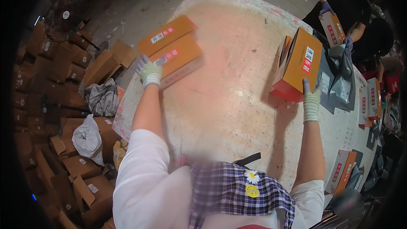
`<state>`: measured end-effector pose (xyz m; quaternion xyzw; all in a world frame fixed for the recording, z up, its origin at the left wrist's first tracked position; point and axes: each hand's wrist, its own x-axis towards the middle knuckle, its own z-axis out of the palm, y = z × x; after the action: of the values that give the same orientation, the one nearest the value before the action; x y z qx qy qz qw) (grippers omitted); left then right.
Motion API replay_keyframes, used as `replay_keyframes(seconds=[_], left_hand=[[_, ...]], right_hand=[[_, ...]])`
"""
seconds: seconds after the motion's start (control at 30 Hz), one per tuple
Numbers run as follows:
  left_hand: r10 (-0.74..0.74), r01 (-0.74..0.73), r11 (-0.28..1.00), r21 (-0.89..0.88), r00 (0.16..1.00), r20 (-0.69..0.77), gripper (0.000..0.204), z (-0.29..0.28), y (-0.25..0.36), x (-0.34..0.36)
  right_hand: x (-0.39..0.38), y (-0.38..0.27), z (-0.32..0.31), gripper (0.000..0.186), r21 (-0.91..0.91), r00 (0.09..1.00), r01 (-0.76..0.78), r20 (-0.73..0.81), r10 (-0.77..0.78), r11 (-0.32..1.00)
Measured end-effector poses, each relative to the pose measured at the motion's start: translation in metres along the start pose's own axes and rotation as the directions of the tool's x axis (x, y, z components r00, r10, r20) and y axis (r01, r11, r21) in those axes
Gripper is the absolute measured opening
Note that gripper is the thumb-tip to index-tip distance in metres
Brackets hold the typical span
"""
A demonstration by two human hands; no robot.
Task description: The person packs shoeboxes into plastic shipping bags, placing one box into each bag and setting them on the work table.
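My left hand (151, 70), in a striped glove with purple fingertips, grips the near one of two orange boxes with red-and-white labels (178, 61), side by side at the table's upper left; the far box (167, 27) lies just beyond it. My right hand (311, 101), gloved alike, holds the lower front end of a tilted orange box (303, 53) at the table's right, another box (283, 55) behind it. Grey plastic mailers (339, 91) lie just right of that stack. Both forearms reach in from below, over a checked apron.
A co-worker (352, 4) in dark clothing and purple gloves holds a box (330, 32) at upper right. More boxes (373, 97) (339, 169) line the right edge of the worn white table (224, 101). Cardboard cartons (51, 72) and a white sack (87, 138) crowd the floor on the left.
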<state>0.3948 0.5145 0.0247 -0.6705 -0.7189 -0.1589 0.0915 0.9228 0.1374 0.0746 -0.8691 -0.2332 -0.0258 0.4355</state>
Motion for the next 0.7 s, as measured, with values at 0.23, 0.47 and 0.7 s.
replay_keyframes(seconds=[0.23,0.47,0.7], left_hand=[[0.29,-0.297,0.95,-0.1,0.954,-0.081,0.091,-0.084,0.009,-0.069],[0.699,-0.65,0.713,-0.264,0.691,0.184,0.11,-0.127,-0.003,-0.11],[0.92,-0.893,0.322,-0.315,0.217,0.325,0.103,-0.226,0.072,-0.159]], right_hand=[[-0.144,-0.06,-0.038,0.077,-0.072,0.851,0.516,-0.078,-0.52,0.854],[-0.242,-0.059,-0.056,0.064,0.153,0.572,0.693,0.477,-0.667,0.704],[-0.257,-0.14,-0.061,0.072,0.021,0.451,0.847,0.5,-0.739,0.531]])
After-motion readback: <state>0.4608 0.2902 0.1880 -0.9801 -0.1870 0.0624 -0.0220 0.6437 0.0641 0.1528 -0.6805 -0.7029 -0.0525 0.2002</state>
